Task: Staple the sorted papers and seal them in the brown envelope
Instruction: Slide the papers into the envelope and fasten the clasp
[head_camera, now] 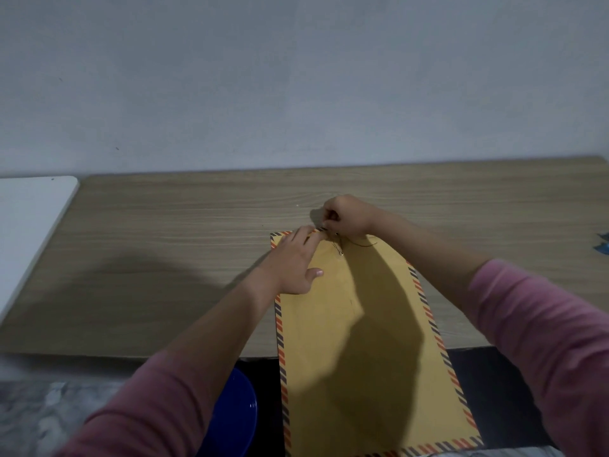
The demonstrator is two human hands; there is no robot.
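Left hand (294,262) flat on smooth envelope (362,341); right hand (346,215) pinching string (357,243).

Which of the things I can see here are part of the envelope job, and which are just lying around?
Part of the job:
brown envelope, flat on the wooden table
its closure string
left hand pressing the envelope
right hand pinching at the far edge

Lying about:
white board
blue stool
blue item at the right edge

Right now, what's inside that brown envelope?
Nothing inside shows: the brown envelope lies flat and opaque on the table. On top, the left hand presses near its far end while the right hand pinches its thin string.
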